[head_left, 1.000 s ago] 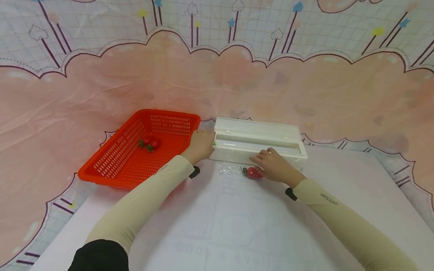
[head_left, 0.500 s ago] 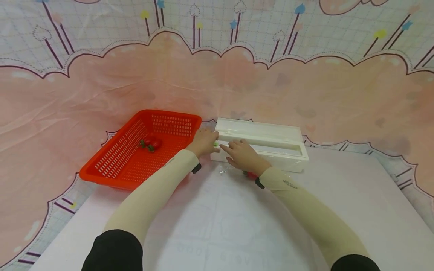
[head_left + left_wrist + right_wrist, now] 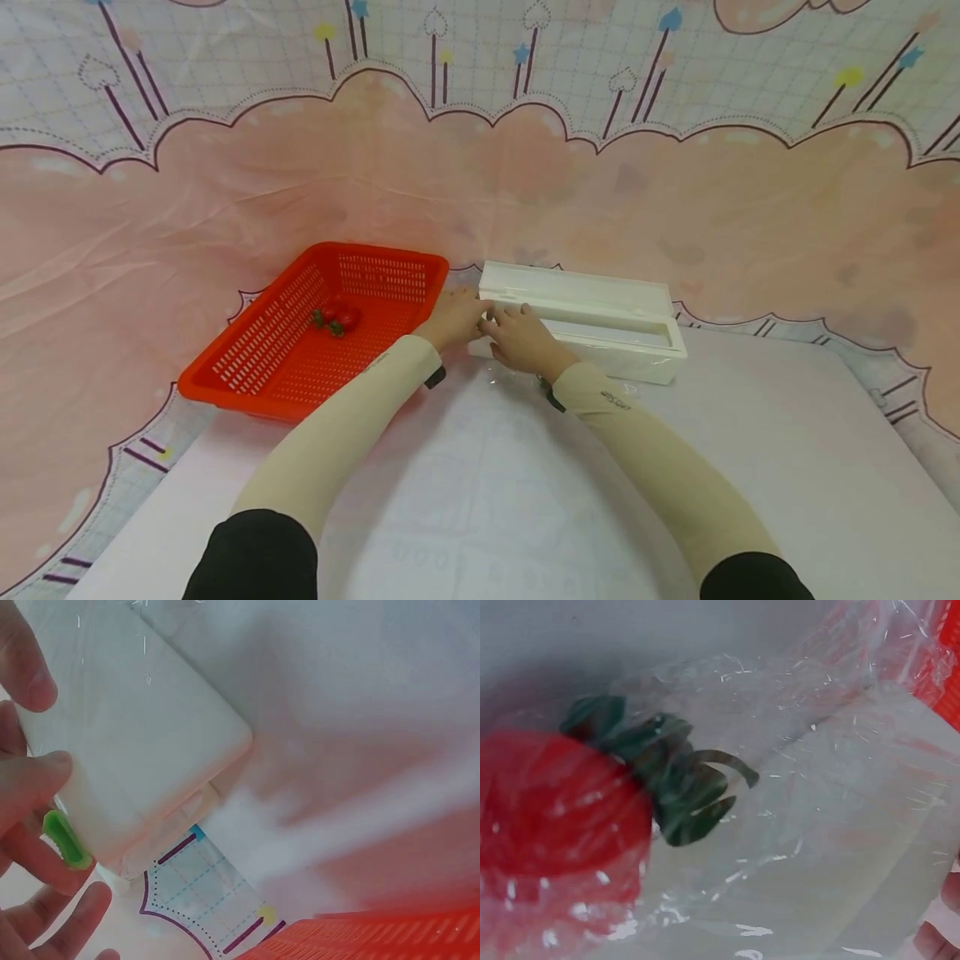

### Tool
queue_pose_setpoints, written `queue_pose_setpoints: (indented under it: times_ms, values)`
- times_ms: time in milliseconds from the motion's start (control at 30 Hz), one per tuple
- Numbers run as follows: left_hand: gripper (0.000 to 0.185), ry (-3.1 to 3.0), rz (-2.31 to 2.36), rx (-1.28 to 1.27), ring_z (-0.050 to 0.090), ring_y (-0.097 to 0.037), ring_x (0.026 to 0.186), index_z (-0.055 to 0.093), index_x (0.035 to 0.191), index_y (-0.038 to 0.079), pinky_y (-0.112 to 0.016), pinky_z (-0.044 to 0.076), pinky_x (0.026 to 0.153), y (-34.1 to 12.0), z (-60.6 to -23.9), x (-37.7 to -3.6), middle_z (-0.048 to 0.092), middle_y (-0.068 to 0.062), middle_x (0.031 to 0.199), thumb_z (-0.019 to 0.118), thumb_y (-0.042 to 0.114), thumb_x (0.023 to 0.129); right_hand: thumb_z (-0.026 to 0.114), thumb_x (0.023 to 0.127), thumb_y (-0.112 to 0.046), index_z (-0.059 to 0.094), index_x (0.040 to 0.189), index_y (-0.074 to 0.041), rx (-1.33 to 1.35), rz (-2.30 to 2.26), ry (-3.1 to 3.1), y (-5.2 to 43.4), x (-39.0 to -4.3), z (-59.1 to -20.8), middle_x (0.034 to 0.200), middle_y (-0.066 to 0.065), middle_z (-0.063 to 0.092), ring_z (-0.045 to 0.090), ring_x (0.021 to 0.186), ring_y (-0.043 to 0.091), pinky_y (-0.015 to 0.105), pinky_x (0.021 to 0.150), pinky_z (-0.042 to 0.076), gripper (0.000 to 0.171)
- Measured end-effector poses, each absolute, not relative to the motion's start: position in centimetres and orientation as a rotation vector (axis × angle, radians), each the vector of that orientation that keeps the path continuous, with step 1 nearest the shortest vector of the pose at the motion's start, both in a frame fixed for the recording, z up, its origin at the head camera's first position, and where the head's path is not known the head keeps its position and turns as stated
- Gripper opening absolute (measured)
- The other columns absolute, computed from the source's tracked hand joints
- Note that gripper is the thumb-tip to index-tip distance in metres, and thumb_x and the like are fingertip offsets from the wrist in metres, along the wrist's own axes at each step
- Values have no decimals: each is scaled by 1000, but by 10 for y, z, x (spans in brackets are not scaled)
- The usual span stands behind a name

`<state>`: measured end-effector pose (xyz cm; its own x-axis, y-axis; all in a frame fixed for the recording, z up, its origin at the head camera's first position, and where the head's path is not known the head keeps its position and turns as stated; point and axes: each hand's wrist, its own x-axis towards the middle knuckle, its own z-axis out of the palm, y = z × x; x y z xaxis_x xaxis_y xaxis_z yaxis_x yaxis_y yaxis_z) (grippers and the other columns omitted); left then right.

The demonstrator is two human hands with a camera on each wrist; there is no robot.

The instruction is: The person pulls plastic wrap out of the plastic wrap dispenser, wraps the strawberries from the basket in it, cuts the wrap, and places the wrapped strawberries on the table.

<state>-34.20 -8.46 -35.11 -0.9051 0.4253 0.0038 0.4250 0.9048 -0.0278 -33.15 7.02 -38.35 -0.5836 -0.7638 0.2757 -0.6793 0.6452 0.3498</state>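
Note:
A white cling film dispenser (image 3: 626, 362) stands with its lid folded back. My left hand (image 3: 452, 318) holds its left end, fingers curled over the corner. Close beside it, my right hand (image 3: 522, 340) reaches the same end, its fingertips meeting the left hand's. A green slider (image 3: 67, 840) sits at the dispenser's upper edge among fingers; whose fingers touch it is unclear. Clear cling film (image 3: 742, 892) hangs down the dispenser's front and covers a strawberry (image 3: 555, 810) with green leaves. In the head view my right wrist hides most of that strawberry.
A red perforated basket (image 3: 277, 367) stands left of the dispenser, close to my left forearm. Several strawberries (image 3: 341, 318) lie inside it. White table surface (image 3: 757, 417) extends right, and a patterned cloth (image 3: 600, 208) hangs behind.
My right hand has moved left along the dispenser from beside the strawberry to my left hand, covering the strawberry and the green slider in the head view. My left hand stays at the left end.

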Motion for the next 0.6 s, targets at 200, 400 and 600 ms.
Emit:
queue_pose_setpoints:
  times_ms: [200, 400, 600]
  values:
    - [25, -3061, 15, -661, 50, -24, 106, 64, 111, 19, -44, 39, 99, -83, -354, -344, 57, -5, 110, 66, 27, 87, 61, 88, -26, 54, 118, -16, 1131, -294, -2454, 72, -332, -385, 103, 6, 61, 58, 92, 24, 40, 74, 47, 33]
    - [26, -3041, 71, -657, 50, -25, 104, 63, 109, 17, -44, 39, 99, -84, -356, -345, 57, -6, 108, 67, 29, 86, 59, 87, -18, 54, 113, -15, 1133, -274, -2396, 73, -332, -386, 94, 6, 61, 59, 88, 24, 38, 69, 45, 27]
    - [26, -3024, 103, -676, 52, -26, 103, 64, 106, 17, -44, 40, 97, -85, -356, -346, 57, -6, 105, 69, 30, 84, 62, 86, -19, 54, 116, -16, 1133, -309, -2343, 76, -330, -387, 91, 6, 63, 59, 86, 23, 36, 69, 45, 31]
